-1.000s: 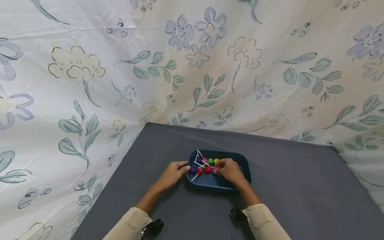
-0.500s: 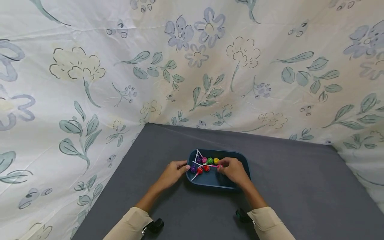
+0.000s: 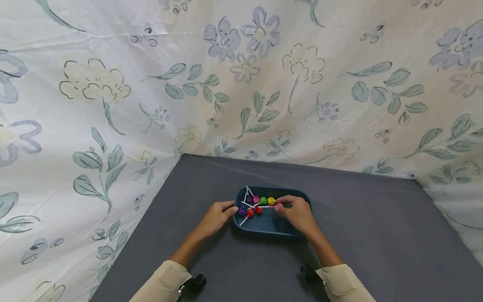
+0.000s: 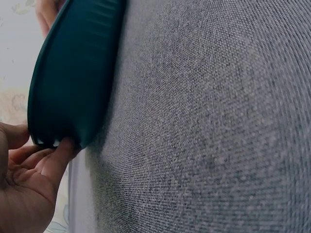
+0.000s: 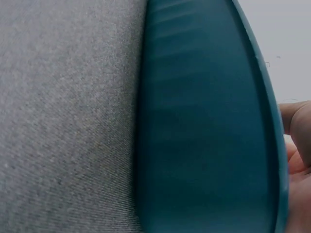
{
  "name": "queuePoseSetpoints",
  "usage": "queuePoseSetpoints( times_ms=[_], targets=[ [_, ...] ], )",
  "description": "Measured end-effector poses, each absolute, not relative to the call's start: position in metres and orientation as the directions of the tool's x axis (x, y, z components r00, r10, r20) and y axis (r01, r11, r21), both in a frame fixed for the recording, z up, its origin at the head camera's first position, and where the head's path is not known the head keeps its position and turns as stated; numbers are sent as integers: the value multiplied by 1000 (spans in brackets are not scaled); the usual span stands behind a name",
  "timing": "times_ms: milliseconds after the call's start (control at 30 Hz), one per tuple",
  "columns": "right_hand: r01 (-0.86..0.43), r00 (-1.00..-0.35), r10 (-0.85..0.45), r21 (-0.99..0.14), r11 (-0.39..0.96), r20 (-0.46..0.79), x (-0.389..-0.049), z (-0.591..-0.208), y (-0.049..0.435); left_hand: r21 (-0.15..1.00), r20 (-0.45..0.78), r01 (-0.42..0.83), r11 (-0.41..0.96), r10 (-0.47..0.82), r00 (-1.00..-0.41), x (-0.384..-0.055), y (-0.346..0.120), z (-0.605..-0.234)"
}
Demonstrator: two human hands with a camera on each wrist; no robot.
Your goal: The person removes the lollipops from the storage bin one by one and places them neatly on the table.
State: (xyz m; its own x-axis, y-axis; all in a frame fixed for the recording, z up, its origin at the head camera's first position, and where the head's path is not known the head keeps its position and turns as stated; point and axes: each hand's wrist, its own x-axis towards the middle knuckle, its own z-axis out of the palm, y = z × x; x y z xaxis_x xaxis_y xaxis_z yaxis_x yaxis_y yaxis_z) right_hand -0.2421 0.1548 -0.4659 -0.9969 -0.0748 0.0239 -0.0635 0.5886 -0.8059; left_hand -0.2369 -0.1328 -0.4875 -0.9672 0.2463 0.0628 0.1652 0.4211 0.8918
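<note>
Pinching a pink lollipop (image 3: 277, 206) with the right hand (image 3: 299, 214)

The right hand (image 3: 298, 214) has drawn what seems a pink lollipop (image 3: 268, 206) rightward

Pink lollipop (image 3: 274, 206): head partly covered by the right hand (image 3: 297, 213). In the right wrist view, that hand is cut off by the right edge, its fingertips hidden behind the rim of the blue tray (image 3: 269, 223). In both wrist views the tray is cropped at the top, its contents concealed by its wall. Remaining lollipops (image 3: 250, 213): wrapper detail too small to be made out. Left hand (image 3: 216, 216): cropped at left, left wrist view. Sleeves (image 3: 160, 283): cut off by the head view's lower edge.
</note>
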Motion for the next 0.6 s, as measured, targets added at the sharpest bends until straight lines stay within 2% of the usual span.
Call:
queuePoseSetpoints(
  times_ms=[300,600],
  targets=[
    [-97,-995,-43,-849,520,87,-236,-459,164,919,29,121,375,241,-970,-235,-131,-486],
    [-100,-994,-18,-850,517,106,-228,-454,176,926,29,111,361,227,-974,-237,-130,-486]
  ],
)
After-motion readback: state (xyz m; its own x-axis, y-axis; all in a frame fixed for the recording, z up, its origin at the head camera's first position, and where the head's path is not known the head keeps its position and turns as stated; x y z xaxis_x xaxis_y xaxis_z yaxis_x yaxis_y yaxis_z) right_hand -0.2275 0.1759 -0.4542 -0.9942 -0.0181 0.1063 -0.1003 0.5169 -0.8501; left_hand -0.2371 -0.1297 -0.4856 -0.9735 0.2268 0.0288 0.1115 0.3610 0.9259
